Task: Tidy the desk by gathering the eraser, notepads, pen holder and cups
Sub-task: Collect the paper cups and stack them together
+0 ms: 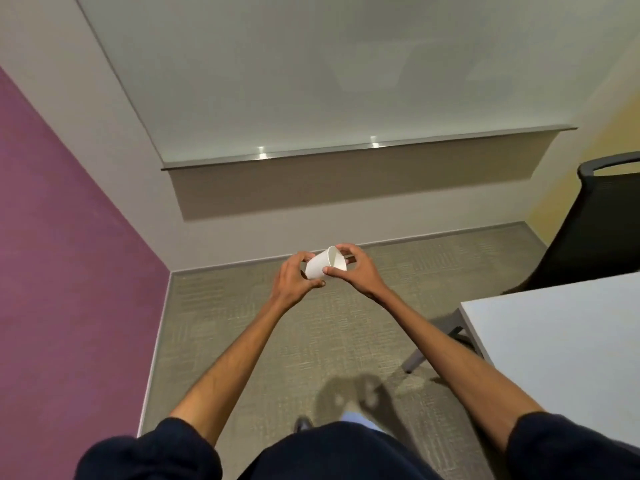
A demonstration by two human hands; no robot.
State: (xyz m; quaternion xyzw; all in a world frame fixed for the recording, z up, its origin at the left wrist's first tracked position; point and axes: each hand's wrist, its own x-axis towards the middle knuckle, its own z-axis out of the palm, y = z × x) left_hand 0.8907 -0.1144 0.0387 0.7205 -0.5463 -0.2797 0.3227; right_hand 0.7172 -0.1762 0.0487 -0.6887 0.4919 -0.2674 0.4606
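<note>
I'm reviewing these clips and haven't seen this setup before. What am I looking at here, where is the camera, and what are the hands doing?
There is no machine here: a person wears one wide-angle camera on the head, looking forward and down at their own arms. Both hands hold a white paper cup tipped on its side, above the carpet. The left hand grips its base end, the right hand its rim end. At the right is a corner of the white desk, with nothing visible on the part shown, and behind it a black chair.
</note>
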